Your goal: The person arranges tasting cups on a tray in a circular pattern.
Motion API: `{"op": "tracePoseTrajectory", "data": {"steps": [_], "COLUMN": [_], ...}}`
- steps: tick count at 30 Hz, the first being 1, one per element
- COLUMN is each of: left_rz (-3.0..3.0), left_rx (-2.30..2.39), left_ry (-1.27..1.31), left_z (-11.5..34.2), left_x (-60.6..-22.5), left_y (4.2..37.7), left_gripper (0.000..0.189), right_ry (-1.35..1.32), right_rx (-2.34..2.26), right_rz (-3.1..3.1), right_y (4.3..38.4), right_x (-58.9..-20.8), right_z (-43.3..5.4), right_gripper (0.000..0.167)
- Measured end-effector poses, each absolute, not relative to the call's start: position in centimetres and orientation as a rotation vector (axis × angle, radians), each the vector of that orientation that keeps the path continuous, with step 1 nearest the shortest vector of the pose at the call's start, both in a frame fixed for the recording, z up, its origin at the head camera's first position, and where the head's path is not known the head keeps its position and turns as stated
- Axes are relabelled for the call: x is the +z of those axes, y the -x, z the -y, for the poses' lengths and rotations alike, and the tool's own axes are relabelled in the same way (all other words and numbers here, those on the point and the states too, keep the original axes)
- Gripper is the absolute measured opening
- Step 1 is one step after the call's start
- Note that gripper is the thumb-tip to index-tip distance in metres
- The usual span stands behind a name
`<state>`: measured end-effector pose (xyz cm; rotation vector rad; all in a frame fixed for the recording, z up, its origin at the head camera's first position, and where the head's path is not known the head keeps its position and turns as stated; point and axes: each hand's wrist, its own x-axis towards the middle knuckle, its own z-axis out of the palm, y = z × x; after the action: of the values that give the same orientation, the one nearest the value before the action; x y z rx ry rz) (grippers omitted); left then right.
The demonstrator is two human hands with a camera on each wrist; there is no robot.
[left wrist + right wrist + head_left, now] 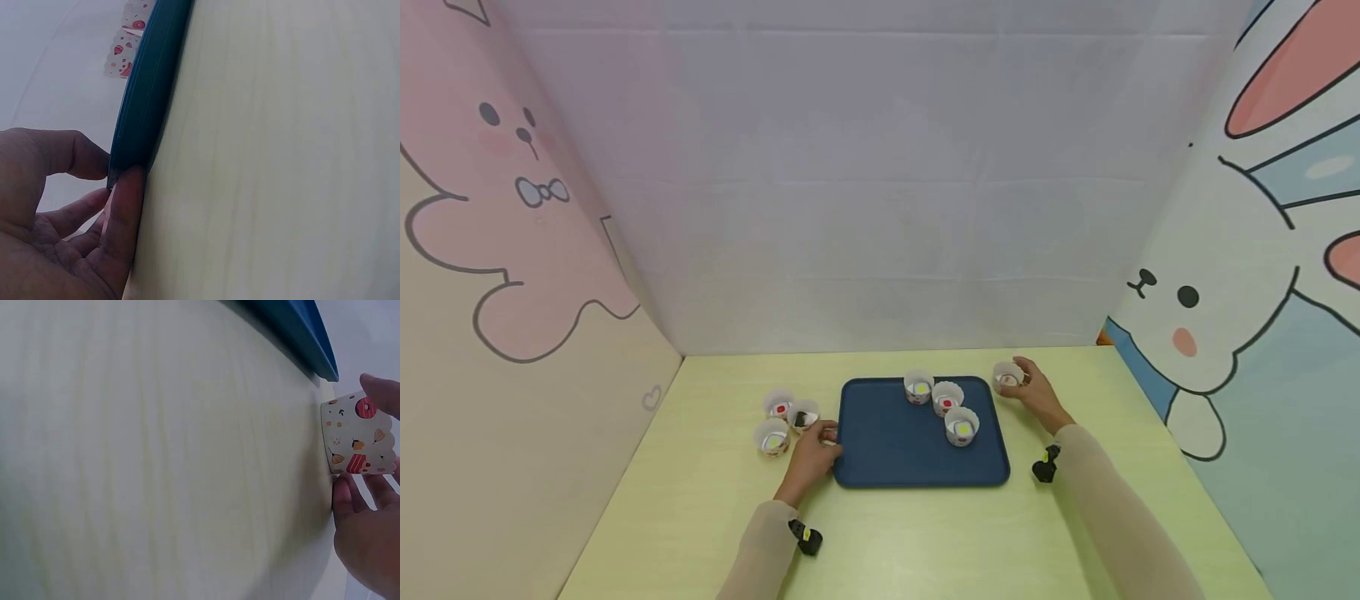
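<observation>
A dark blue tray lies flat on the table. Three white paper cups stand on its right half: a rear cup, a middle cup and a front cup, with small yellow or red things inside. My left hand pinches the tray's left edge between thumb and fingers; the rim shows close up in the left wrist view. Right of the tray, my right hand holds another paper cup, printed with sweets, between thumb and fingers. It stands upright at the table surface.
Left of the tray stand three more paper cups: a rear one, one with something dark inside, and a front one. A pale wood-grain table carries everything. A white back wall and cartoon-printed side panels enclose it.
</observation>
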<state>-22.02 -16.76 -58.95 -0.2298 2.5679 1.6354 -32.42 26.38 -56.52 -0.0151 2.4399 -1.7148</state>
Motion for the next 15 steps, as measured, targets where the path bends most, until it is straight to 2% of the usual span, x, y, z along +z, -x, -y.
{"op": "tracePoseTrajectory", "data": {"steps": [15], "left_rz": [-2.574], "left_rx": [1.628], "left_ry": [0.220], "left_z": [16.7], "left_x": [-58.6], "left_y": [22.0], "left_gripper": [0.044], "right_ry": [-0.031], "right_rx": [-1.501], "right_rz": [-2.657], "right_y": [33.3], "right_x": [-57.8], "right_z": [-26.1], "right_gripper": [0.080]}}
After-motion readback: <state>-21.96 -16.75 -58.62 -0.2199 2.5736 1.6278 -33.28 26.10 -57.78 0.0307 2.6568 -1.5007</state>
